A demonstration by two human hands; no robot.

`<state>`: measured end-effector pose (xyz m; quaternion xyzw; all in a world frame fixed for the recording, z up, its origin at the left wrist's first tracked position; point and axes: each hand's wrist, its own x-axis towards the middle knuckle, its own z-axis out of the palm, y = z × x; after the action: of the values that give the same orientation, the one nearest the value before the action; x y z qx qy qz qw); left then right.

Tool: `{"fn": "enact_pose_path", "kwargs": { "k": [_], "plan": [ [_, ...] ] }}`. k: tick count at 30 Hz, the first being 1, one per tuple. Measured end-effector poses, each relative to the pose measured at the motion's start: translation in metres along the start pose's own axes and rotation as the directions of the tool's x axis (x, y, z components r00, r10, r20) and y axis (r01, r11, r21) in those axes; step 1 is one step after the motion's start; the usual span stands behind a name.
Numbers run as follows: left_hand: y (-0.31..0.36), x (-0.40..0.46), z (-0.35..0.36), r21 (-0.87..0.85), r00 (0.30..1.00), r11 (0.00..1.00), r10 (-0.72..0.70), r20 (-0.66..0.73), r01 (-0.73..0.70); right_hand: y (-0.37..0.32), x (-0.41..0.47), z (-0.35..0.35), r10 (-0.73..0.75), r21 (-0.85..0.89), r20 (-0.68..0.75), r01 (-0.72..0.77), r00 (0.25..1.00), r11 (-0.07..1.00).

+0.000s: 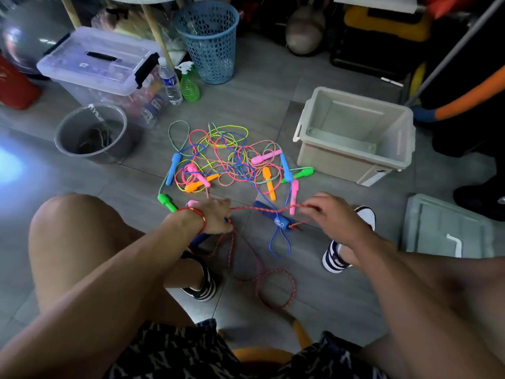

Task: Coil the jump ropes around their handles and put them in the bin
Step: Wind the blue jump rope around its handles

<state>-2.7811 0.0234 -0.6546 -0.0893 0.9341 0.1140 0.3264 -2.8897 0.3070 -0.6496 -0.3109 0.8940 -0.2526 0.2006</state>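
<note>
The left hand [211,216] was curled round a blue handle [200,239] that poked out below the wrist, and a red speckled rope [262,210] ran from its fingers across to the right hand [332,214], which pinched the same rope between thumb and fingertips. The stretch between the two hands was pulled fairly straight, passing just over a second blue handle [282,222] that lay on the floor between them. Below the left hand the rest of the red rope fell in loose loops on the tiles near the person's feet — one loop lay between the two shoes.

Just beyond the hands sat the tangled pile of jump ropes [229,160], with pink, orange, green and blue handles mixed through cords of several colours. To the right of the pile stood the beige bin [352,157], open at the top, and its lid [448,228] lay on the floor nearer and further right. At far left were a clear storage box [98,64] with a lid clipped on, a grey bucket [91,132], and a blue mesh basket [209,42].
</note>
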Motion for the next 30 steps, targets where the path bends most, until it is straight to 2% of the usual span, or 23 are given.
{"fn": "enact_pose_path", "kwargs": {
  "k": [3, 6, 8, 9, 11, 12, 14, 15, 16, 19, 22, 24, 27, 28, 30],
  "plan": [
    [0.037, -0.012, -0.001, -0.332, 0.973, 0.915, 0.224, -0.055, -0.229, -0.035, 0.004, -0.001, -0.148, 0.047, -0.056, 0.151, 0.987, 0.987],
    [0.057, -0.018, -0.002, -0.461, 0.942, 0.822, 0.314, -0.121, -0.333, -0.051, 0.004, -0.003, -0.249, 0.044, -0.092, 0.254, 0.964, 0.966],
    [0.056, -0.020, -0.009, -0.485, 0.926, 0.791, 0.344, -0.153, -0.374, -0.050, 0.003, -0.009, -0.249, -0.004, -0.150, 0.251, 0.957, 0.968],
    [0.051, -0.022, -0.016, -0.496, 0.914, 0.767, 0.341, -0.221, -0.406, -0.044, 0.003, -0.011, -0.223, -0.050, -0.181, 0.218, 0.958, 0.975],
    [0.033, -0.021, -0.029, -0.536, 0.896, 0.725, 0.284, -0.341, -0.434, -0.019, 0.002, -0.014, -0.134, -0.152, -0.215, 0.102, 0.967, 0.983],
    [0.019, -0.018, -0.035, -0.517, 0.874, 0.732, 0.225, -0.431, -0.443, -0.001, 0.002, -0.012, -0.070, -0.148, -0.209, 0.040, 0.975, 0.988],
    [-0.006, -0.014, -0.045, -0.508, 0.814, 0.753, 0.063, -0.578, -0.419, 0.032, -0.001, -0.008, 0.080, -0.022, -0.173, -0.085, 0.982, 0.996],
    [-0.014, -0.013, -0.049, -0.549, 0.790, 0.728, -0.015, -0.613, -0.411, 0.045, -0.002, -0.004, 0.137, 0.033, -0.146, -0.134, 0.980, 0.990],
    [-0.022, -0.011, -0.052, -0.571, 0.777, 0.717, -0.065, -0.626, -0.401, 0.053, -0.004, 0.000, 0.163, 0.067, -0.112, -0.156, 0.980, 0.985],
    [-0.029, -0.011, -0.053, -0.482, 0.746, 0.809, -0.084, -0.661, -0.336, 0.067, -0.006, 0.015, 0.239, 0.148, -0.042, -0.230, 0.970, 0.962],
    [-0.028, -0.008, -0.048, -0.488, 0.681, 0.800, -0.143, -0.719, -0.348, 0.076, -0.007, 0.026, 0.355, 0.260, -0.033, -0.335, 0.934, 0.906],
    [-0.025, -0.009, -0.050, -0.527, 0.656, 0.764, -0.186, -0.732, -0.372, 0.080, -0.011, 0.029, 0.361, 0.208, -0.034, -0.347, 0.932, 0.915],
    [-0.020, -0.011, -0.056, -0.482, 0.604, 0.791, -0.185, -0.776, -0.377, 0.084, -0.012, 0.029, 0.384, 0.157, -0.016, -0.377, 0.923, 0.913],
    [-0.017, -0.010, -0.057, -0.488, 0.620, 0.790, -0.180, -0.764, -0.371, 0.083, -0.009, 0.030, 0.386, 0.197, -0.021, -0.375, 0.922, 0.906],
    [-0.010, -0.001, -0.055, -0.514, 0.707, 0.783, -0.138, -0.693, -0.350, 0.074, -0.001, 0.029, 0.382, 0.273, -0.051, -0.355, 0.923, 0.894]
  ]
}}
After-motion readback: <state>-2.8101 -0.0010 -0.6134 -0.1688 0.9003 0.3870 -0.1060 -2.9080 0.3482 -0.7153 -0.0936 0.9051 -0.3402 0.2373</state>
